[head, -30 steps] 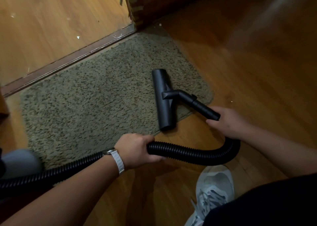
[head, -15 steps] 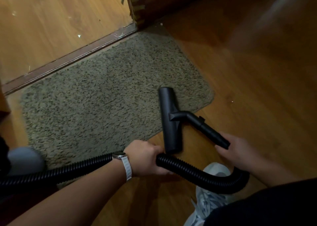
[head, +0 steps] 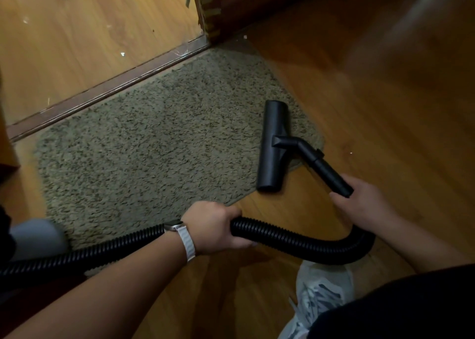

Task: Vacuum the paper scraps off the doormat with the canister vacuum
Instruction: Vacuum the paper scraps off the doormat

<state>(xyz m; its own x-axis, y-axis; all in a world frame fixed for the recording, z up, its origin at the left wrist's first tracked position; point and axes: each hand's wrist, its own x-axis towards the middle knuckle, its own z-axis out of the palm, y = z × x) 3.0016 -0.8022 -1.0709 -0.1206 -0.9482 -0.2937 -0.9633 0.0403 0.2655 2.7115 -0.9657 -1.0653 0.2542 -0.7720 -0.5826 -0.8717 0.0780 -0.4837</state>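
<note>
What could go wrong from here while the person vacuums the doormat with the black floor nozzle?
1. The black floor nozzle sits on the right end of the shaggy olive doormat, partly over its edge; suction may lift or fold that corner.
2. The black ribbed hose bends sharply between the left hand and right hand; it may kink.
3. White paper scraps lie beyond the threshold and may be missed.

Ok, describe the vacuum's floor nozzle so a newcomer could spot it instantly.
Find the shaggy doormat lying against the door threshold. At its right end sits the nozzle, half over the mat's edge. It is a smooth black bar, unlike the ribbed hose nearer the viewer.
</note>
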